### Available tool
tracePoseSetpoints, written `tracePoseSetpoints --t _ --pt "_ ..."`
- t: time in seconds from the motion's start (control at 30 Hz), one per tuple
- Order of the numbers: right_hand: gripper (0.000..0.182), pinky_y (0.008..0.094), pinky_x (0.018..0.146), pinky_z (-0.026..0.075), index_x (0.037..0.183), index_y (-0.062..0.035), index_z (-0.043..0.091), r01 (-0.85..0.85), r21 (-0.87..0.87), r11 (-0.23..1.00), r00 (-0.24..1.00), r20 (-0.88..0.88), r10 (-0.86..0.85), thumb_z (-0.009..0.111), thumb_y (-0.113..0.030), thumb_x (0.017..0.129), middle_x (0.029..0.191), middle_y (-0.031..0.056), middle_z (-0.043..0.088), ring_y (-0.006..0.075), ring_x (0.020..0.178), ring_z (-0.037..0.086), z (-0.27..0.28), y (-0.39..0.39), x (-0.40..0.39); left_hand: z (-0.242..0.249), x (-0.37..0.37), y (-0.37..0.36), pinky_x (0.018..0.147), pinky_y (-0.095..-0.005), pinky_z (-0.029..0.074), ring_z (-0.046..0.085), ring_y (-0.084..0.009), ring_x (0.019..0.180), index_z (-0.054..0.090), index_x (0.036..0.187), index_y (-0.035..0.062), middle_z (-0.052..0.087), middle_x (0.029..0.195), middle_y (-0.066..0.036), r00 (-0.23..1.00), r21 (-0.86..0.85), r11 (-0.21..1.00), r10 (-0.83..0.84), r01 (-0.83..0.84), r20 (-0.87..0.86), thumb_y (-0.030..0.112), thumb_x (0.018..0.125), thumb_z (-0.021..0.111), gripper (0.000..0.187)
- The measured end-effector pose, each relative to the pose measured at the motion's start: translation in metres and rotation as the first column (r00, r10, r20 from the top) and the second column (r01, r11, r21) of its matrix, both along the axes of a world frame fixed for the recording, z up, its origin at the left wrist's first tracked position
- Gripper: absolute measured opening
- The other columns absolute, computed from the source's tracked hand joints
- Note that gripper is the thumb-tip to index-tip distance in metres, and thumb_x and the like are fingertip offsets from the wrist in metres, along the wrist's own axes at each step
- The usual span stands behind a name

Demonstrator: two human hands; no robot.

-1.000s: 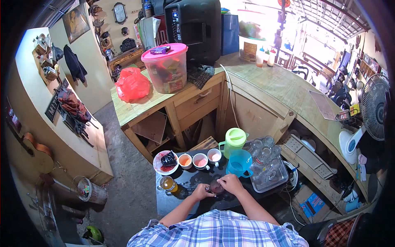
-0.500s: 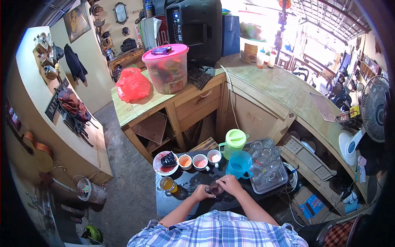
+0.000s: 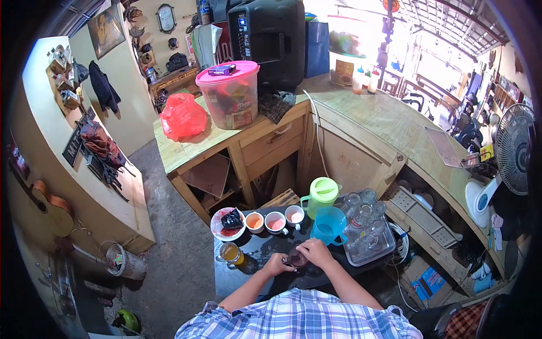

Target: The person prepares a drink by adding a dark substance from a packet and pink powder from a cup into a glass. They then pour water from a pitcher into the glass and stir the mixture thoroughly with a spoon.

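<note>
A glass mug [image 3: 297,259] with dark reddish contents stands on the dark table [image 3: 226,285] close in front of me. My left hand [image 3: 277,264] is closed around its handle side. Over the rim, the fingers of my right hand [image 3: 315,252] are pinched together; whatever they hold is too small to make out. To the left is a second glass mug [image 3: 230,253] with an orange-yellow drink. Behind it are a plate [image 3: 214,233] with a dark packet [image 3: 231,219] and three white cups [image 3: 255,222] with orange or pink contents. A blue pitcher [image 3: 328,226] stands just beyond my right hand.
A lidded green pitcher [image 3: 323,198] stands behind the blue one. At the right, a clear tray [image 3: 367,257] carries several empty glasses. Wooden counters [image 3: 361,116] surround the table, bearing a pink-lidded tub [image 3: 228,99], a red plastic bag [image 3: 183,117] and a fan [image 3: 480,200].
</note>
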State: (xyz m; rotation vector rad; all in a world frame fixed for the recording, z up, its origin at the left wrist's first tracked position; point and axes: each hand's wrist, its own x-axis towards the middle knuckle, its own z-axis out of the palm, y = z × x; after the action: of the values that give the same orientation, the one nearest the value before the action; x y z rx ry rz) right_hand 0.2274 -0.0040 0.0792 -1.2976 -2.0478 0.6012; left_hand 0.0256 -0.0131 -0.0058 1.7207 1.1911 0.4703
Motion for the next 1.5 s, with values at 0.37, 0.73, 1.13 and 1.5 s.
tracePoseSetpoints --t 0.37,0.73,1.13,1.5 --pt "0.024 0.0419 0.070 0.049 0.075 -0.0045 0.071 0.028 -0.061 0.998 0.997 0.074 -0.023 0.065 -0.027 0.082 0.076 0.0145 0.067 0.0322 0.073 0.063 0.005 -0.001 0.002 0.002 0.001 -0.002 0.053 -0.0332 0.044 0.049 -0.0134 0.053 0.067 0.076 -0.0005 0.060 0.060 -0.006 0.999 0.005 1.000 0.013 -0.013 0.038 0.028 0.058 0.090 0.041" --pt "0.023 0.0427 0.069 0.050 0.074 -0.0041 0.071 0.044 0.035 0.998 0.999 -0.003 -0.044 0.066 -0.025 0.081 0.073 0.0147 0.067 0.0323 0.072 0.064 0.001 -0.003 0.001 0.015 0.002 -0.004 0.051 -0.0350 0.041 0.045 -0.0157 0.050 0.062 0.068 -0.0013 0.056 0.056 -0.009 0.999 0.051 0.998 0.028 -0.029 0.023 0.031 0.056 0.090 0.045" --pt "0.023 0.0422 0.071 0.050 0.076 -0.0054 0.072 0.038 -0.039 0.999 0.999 0.014 -0.037 0.066 -0.027 0.081 0.075 0.0144 0.067 0.0316 0.073 0.064 -0.003 -0.004 0.003 0.021 0.003 -0.005 0.057 -0.0355 0.046 0.051 -0.0175 0.053 0.064 0.073 -0.0018 0.062 0.062 -0.012 1.000 0.015 1.000 0.018 -0.018 0.010 0.026 0.058 0.089 0.040" --pt "0.023 0.0425 0.071 0.050 0.075 -0.0050 0.071 0.049 -0.089 0.995 0.998 0.055 -0.044 0.065 -0.026 0.082 0.075 0.0126 0.068 0.0310 0.074 0.064 0.004 -0.005 0.002 0.022 0.002 -0.005 0.058 -0.0356 0.046 0.052 -0.0177 0.054 0.065 0.075 -0.0025 0.062 0.063 -0.013 1.000 0.006 1.000 0.017 -0.017 -0.024 0.025 0.058 0.089 0.040"
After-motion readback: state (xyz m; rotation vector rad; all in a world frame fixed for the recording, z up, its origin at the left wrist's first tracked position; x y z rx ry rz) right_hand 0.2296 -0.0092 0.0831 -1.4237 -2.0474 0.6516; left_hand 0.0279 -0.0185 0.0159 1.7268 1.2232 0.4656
